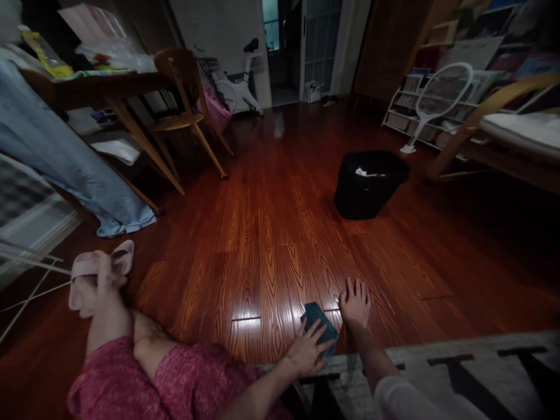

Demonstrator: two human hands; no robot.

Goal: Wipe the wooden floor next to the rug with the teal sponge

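My left hand (pixel 307 351) lies with its fingers spread over a folded dark teal cloth (pixel 314 314). The cloth rests on the shiny wooden floor, close to the rug's edge, and the hand covers part of it. To the right of the cloth, my right hand (pixel 356 303) is planted palm down on the bare boards, fingers stretched forward and nothing in them. Its wrist leads back to a pale sleeve.
A black waste bin (pixel 365 189) stands ahead. Bare legs in pink shorts (pixel 196 373) and slippers (pixel 83 265) are at left. Jeans (pixel 79 157) hang beside a table (pixel 87 87) and wooden chair (pixel 177 121). An armchair (pixel 490 111) stands right; a patterned rug (pixel 420 356) lies in front.
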